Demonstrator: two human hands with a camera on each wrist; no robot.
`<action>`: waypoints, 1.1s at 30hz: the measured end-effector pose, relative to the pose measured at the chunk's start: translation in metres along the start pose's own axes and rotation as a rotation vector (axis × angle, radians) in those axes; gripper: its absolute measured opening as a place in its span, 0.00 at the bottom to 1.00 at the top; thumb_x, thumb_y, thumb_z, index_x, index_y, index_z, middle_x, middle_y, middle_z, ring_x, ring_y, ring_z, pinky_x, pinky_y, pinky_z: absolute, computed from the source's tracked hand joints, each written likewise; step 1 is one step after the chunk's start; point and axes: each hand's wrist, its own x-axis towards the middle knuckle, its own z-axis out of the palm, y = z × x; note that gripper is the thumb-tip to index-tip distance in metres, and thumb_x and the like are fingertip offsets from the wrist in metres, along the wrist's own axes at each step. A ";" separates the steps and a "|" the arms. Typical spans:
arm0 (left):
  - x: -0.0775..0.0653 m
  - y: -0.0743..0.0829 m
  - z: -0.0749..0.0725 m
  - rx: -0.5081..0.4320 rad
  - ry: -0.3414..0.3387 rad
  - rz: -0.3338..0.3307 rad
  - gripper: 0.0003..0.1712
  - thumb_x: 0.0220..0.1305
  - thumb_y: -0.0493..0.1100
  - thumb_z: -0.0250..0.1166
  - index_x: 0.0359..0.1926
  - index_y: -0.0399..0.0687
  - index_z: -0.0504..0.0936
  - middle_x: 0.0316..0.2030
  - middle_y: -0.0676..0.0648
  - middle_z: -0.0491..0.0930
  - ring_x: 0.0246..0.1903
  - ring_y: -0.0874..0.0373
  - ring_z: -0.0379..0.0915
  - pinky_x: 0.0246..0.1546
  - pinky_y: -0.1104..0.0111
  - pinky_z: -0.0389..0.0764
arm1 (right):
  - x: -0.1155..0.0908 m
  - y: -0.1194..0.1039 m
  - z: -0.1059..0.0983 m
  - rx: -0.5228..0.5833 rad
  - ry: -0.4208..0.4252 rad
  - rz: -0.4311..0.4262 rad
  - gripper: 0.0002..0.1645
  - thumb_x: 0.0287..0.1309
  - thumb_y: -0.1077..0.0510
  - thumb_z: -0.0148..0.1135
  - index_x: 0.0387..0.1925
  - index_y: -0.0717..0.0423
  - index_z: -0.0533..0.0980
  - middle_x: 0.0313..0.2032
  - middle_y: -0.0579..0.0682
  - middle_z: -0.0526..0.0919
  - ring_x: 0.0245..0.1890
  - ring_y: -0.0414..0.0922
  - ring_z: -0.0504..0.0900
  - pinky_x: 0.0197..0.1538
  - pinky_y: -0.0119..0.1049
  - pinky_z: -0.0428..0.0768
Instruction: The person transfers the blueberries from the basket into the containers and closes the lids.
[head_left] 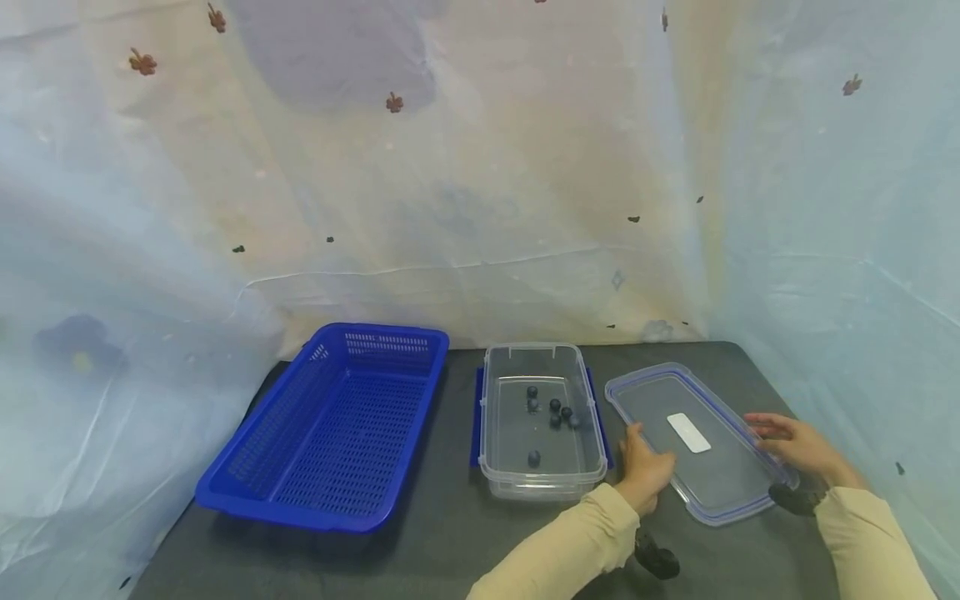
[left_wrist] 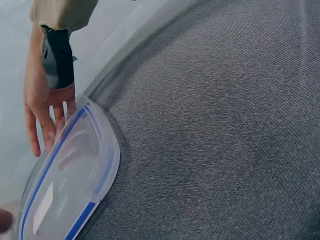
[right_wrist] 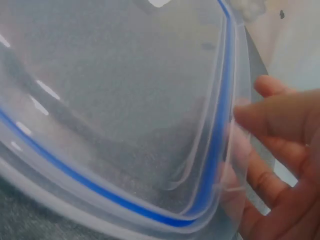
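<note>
A clear plastic lid [head_left: 720, 475] with a blue seal and a white label [head_left: 688, 432] lies slanted at the table's right side. My left hand [head_left: 645, 471] grips its left long edge; in the left wrist view just a fingertip [left_wrist: 5, 220] of that hand shows beside the lid [left_wrist: 67, 165]. On the opposite edge, my right hand [head_left: 806, 450] pinches the rim, thumb above and fingers showing through the clear plastic beneath in the right wrist view. Left of the lid stands an uncovered clear container [head_left: 517, 483] holding several small dark-blue balls [head_left: 555, 406].
Blue side flaps [head_left: 476, 417] hang from the container's two long sides. Further left, a blue perforated plastic basket [head_left: 330, 450] rests on the dark grey table [head_left: 450, 558]. A patterned sheet [head_left: 480, 192] closes off the back and sides.
</note>
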 end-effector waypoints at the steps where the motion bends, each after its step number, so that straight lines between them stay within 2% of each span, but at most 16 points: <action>1: 0.000 0.000 -0.001 0.004 0.000 0.006 0.37 0.35 0.21 0.61 0.53 0.43 0.71 0.43 0.44 0.67 0.47 0.44 0.68 0.53 0.51 0.70 | -0.001 0.000 0.001 0.013 0.000 0.003 0.27 0.60 0.67 0.60 0.56 0.80 0.64 0.48 0.75 0.76 0.36 0.27 0.76 0.32 0.37 0.79; 8: 0.006 0.005 -0.006 0.005 0.010 0.034 0.44 0.27 0.14 0.51 0.52 0.45 0.73 0.45 0.46 0.69 0.47 0.48 0.68 0.52 0.57 0.73 | -0.005 -0.006 0.002 0.036 -0.002 -0.006 0.23 0.56 0.70 0.60 0.52 0.79 0.70 0.46 0.72 0.78 0.33 0.32 0.76 0.29 0.35 0.76; 14: 0.009 0.009 -0.008 0.023 0.019 0.040 0.43 0.28 0.14 0.50 0.51 0.46 0.75 0.43 0.50 0.70 0.46 0.51 0.69 0.53 0.61 0.72 | -0.007 -0.010 0.001 0.050 -0.021 0.033 0.25 0.61 0.67 0.59 0.56 0.79 0.67 0.51 0.76 0.74 0.38 0.32 0.75 0.33 0.37 0.77; 16: 0.009 0.012 -0.009 0.025 0.010 0.037 0.42 0.30 0.15 0.50 0.51 0.46 0.75 0.43 0.51 0.70 0.42 0.53 0.69 0.49 0.63 0.73 | -0.008 -0.010 -0.001 0.058 -0.025 0.047 0.27 0.62 0.65 0.59 0.58 0.78 0.66 0.53 0.76 0.72 0.39 0.31 0.75 0.35 0.38 0.78; 20: 0.007 0.019 -0.012 -0.015 -0.034 0.021 0.41 0.32 0.15 0.50 0.50 0.47 0.76 0.43 0.50 0.71 0.33 0.56 0.68 0.35 0.65 0.76 | -0.012 -0.010 -0.007 0.080 -0.033 0.051 0.28 0.65 0.61 0.59 0.61 0.74 0.66 0.55 0.73 0.72 0.41 0.27 0.73 0.38 0.41 0.77; 22: 0.007 0.023 -0.014 -0.054 -0.058 0.013 0.41 0.31 0.15 0.50 0.50 0.47 0.77 0.45 0.48 0.72 0.32 0.56 0.70 0.32 0.64 0.77 | -0.015 -0.012 -0.012 0.086 -0.042 0.035 0.27 0.66 0.60 0.58 0.61 0.71 0.66 0.55 0.67 0.75 0.41 0.24 0.73 0.38 0.41 0.77; 25: 0.007 0.028 -0.017 -0.091 -0.078 0.011 0.40 0.31 0.14 0.50 0.49 0.46 0.77 0.46 0.46 0.74 0.34 0.53 0.73 0.32 0.61 0.79 | -0.018 -0.016 -0.020 0.099 -0.057 0.012 0.25 0.67 0.60 0.57 0.63 0.65 0.68 0.52 0.43 0.78 0.42 0.23 0.72 0.38 0.38 0.77; 28: 0.008 0.034 -0.021 -0.095 -0.097 0.015 0.40 0.31 0.15 0.52 0.49 0.46 0.77 0.46 0.46 0.74 0.36 0.52 0.75 0.33 0.61 0.80 | -0.020 -0.023 -0.026 0.118 -0.054 -0.027 0.24 0.67 0.61 0.56 0.63 0.60 0.69 0.47 0.24 0.72 0.44 0.22 0.72 0.37 0.33 0.76; 29: 0.009 0.036 -0.023 -0.101 -0.110 0.023 0.40 0.32 0.15 0.52 0.50 0.46 0.77 0.46 0.46 0.74 0.36 0.52 0.75 0.32 0.61 0.80 | -0.020 -0.025 -0.028 0.128 -0.054 -0.042 0.24 0.67 0.62 0.56 0.64 0.58 0.70 0.47 0.20 0.71 0.44 0.21 0.71 0.36 0.32 0.76; 33: 0.012 0.047 -0.031 -0.128 -0.179 0.014 0.39 0.36 0.15 0.55 0.52 0.46 0.76 0.48 0.46 0.72 0.36 0.54 0.73 0.30 0.65 0.78 | -0.023 -0.033 -0.031 0.193 -0.039 -0.094 0.24 0.67 0.66 0.54 0.63 0.53 0.71 0.47 0.21 0.72 0.45 0.22 0.72 0.37 0.29 0.76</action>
